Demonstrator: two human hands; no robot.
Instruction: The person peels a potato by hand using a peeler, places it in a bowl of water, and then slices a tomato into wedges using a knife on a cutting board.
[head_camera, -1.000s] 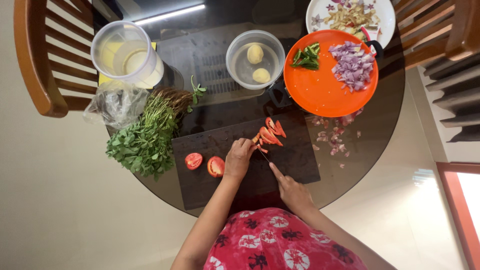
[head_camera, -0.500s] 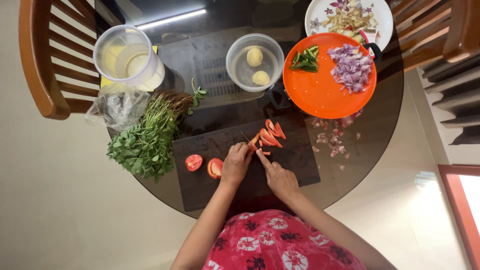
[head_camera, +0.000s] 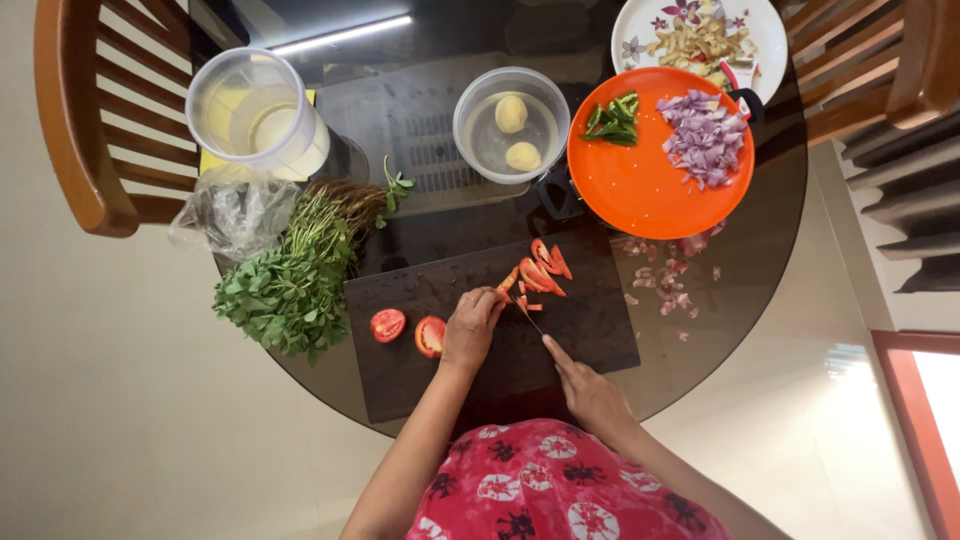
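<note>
Slicing tomato (head_camera: 503, 292) on the board (head_camera: 590, 330), the left hand (head_camera: 472, 328) pinned it while the right hand (head_camera: 590, 392) gripped the knife (head_camera: 531, 318); the next cut seemingly needed fingertips tucked.

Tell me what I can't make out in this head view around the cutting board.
- Knife: only a thin sliver shows; the right hand hides its handle.
- Tomato piece being cut: covered by the left hand.
- Near edge of the cutting board: hidden by the person's red clothing.
- White plate: cut off by the top edge.
</note>
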